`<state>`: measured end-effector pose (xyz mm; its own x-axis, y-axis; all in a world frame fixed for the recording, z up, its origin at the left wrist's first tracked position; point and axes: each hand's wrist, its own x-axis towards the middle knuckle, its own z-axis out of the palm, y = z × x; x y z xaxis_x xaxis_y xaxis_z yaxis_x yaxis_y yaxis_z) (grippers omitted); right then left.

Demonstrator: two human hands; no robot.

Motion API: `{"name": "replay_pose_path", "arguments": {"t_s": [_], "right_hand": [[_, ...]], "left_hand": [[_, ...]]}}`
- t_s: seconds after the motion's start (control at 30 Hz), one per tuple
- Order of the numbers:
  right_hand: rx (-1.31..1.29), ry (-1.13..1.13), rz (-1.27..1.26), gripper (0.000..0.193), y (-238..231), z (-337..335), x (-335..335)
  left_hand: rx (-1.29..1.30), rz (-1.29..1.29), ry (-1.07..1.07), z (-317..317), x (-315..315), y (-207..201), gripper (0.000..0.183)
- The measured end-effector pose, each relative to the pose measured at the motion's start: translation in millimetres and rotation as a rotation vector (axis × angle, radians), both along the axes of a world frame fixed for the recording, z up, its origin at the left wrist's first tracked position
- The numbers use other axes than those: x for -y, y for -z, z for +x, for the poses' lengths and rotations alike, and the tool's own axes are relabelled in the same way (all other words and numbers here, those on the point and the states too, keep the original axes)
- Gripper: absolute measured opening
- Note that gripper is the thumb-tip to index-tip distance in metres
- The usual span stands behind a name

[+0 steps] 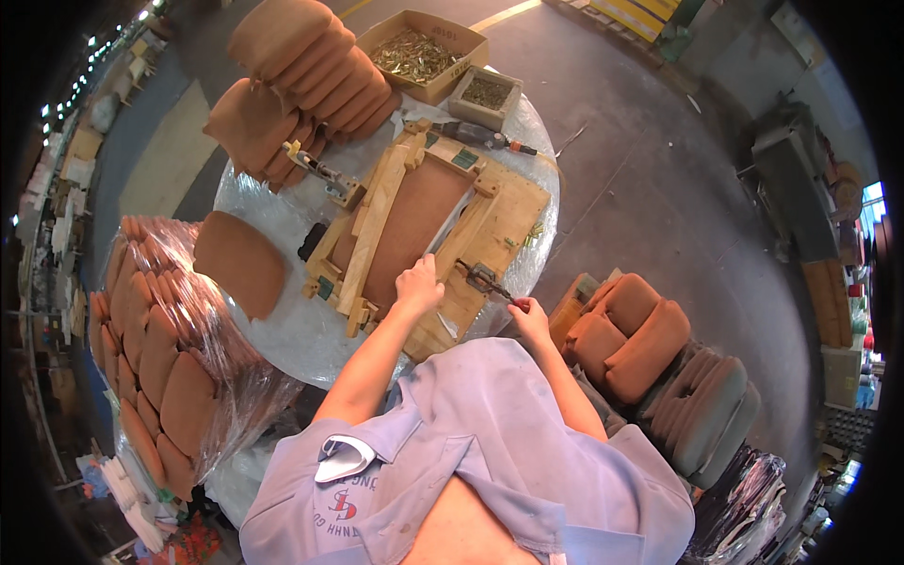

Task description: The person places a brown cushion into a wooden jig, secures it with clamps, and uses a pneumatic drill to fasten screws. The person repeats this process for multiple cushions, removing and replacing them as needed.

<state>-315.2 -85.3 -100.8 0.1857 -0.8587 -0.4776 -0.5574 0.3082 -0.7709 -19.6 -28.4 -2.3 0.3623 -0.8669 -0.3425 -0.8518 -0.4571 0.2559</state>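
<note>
A wooden jig (513, 221) lies on the round table, with a brown upholstered pad (410, 226) set between its wooden bars. My left hand (421, 285) is closed at the pad's near right edge, beside the lower end of a white strip (450, 218); what its fingers pinch is hidden. To the right, my right hand (530, 317) is closed round the handle of a metal toggle clamp (483, 278) mounted on the jig. Another toggle clamp (320, 169), with a light handle, stands at the jig's far left corner.
Plastic film covers the round table (273, 330). Stacked brown pads (315, 71), a box of metal fasteners (428, 56), a smaller box (487, 94) and a power tool (485, 137) sit at its far side. One loose pad (240, 264) lies left. Wrapped pads (155, 348) and stacked cushions (631, 330) flank me.
</note>
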Motion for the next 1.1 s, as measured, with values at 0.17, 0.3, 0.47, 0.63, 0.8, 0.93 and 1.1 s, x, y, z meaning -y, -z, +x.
{"name": "replay_pose_path", "arguments": {"t_s": [0.17, 0.3, 0.47, 0.63, 0.8, 0.93, 1.1], "right_hand": [[0.059, -0.023, 0.081, 0.045, 8, -11, 2], [0.072, -0.071, 0.099, 0.041, 15, -15, 7], [0.042, -0.108, 0.103, 0.047, 13, -18, 11], [0.023, -0.134, 0.112, 0.050, 5, -25, 11], [0.104, -0.058, 0.112, 0.036, -13, -32, 6], [0.218, 0.070, 0.062, 0.038, -47, -21, 7], [0.123, -0.018, -0.006, 0.041, -54, 2, 13]], "left_hand": [[-0.089, 0.056, -0.120, 7, -16, -43, 0.067], [-0.132, -0.162, -0.161, 3, -31, -69, 0.064], [-0.037, -0.248, -0.137, 12, -10, -54, 0.066], [0.132, -0.129, -0.017, -2, -2, -15, 0.063], [0.159, -0.105, 0.008, -2, -7, 8, 0.074], [0.314, -0.143, 0.028, -5, -10, -6, 0.096], [0.323, -0.160, -0.031, 4, -13, 5, 0.105]]}}
